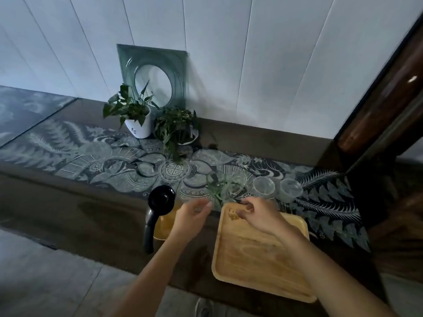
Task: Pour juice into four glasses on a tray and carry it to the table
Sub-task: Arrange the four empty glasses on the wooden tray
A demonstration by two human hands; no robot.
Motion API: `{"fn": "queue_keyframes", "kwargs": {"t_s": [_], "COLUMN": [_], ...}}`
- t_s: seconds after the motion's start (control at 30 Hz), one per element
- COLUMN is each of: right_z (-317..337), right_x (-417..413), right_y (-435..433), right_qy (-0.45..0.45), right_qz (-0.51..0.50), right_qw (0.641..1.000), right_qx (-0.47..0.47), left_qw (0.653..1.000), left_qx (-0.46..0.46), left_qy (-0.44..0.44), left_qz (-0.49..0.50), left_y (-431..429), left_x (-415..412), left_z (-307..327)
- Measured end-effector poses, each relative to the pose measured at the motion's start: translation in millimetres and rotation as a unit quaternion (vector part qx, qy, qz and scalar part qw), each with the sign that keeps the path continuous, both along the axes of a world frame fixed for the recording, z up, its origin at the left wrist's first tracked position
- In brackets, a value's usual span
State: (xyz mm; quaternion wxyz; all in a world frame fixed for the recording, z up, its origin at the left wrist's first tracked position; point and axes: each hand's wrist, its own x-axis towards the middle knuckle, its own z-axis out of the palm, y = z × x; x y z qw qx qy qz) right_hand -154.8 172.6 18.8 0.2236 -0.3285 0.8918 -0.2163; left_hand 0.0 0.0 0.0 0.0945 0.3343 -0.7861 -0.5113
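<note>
White panelled wall (251, 53) rises behind a dark counter (68, 202) with a patterned runner (114, 161); grey floor (45, 282) lies below.

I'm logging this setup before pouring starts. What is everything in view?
tray: one, light wood, near edge of counter, right
jug: one, black lid and handle, orange juice, left of tray
glasses: two plain, perhaps more blurred leftward, clear, on runner beyond tray
runner: one, dark with pale patterns, along counter
potted plant: one, green, white pot, by wall
second plant: one, green, right of potted plant
glass plate: one, greenish, leaning on wall
left hand: one, fingers relaxed, between jug and tray
right hand: one, fingers loosely curled, over tray's far edge
</note>
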Motion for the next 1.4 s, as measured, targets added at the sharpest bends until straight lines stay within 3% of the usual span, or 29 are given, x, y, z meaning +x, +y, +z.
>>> {"fn": "queue_keyframes", "kwargs": {"t_s": [0.17,0.33,0.63,0.9,1.1,1.27,1.4], "right_z": [-14,-30,-81,-103,-103,-98,-77], "right_x": [-33,-57,-88,-116,-113,-102,-89], "right_y": [-52,-102,-156,-181,-187,-185,-173], "right_qy": [-0.068,-0.013,0.166,0.180,0.219,0.248,0.218], "right_qz": [-0.009,0.008,0.073,0.130,0.110,0.060,0.001], "right_qw": [0.998,1.000,0.973,0.950,0.953,0.964,0.976], "right_qx": [0.003,0.020,0.145,0.220,0.175,0.073,-0.006], "left_qw": [0.997,0.988,0.949,0.931,0.929,0.931,0.937], "left_qx": [0.061,0.147,0.305,0.345,0.348,0.331,0.299], "left_qy": [-0.052,-0.039,-0.043,-0.068,-0.069,0.002,0.049], "left_qz": [-0.008,0.016,0.066,0.097,0.108,0.154,0.174], "left_y": [-34,-61,-73,-79,-73,-66,-56], "left_x": [-35,-65,-102,-128,-130,-125,-116], "left_z": [-19,-34,-57,-68,-71,-63,-50]}}
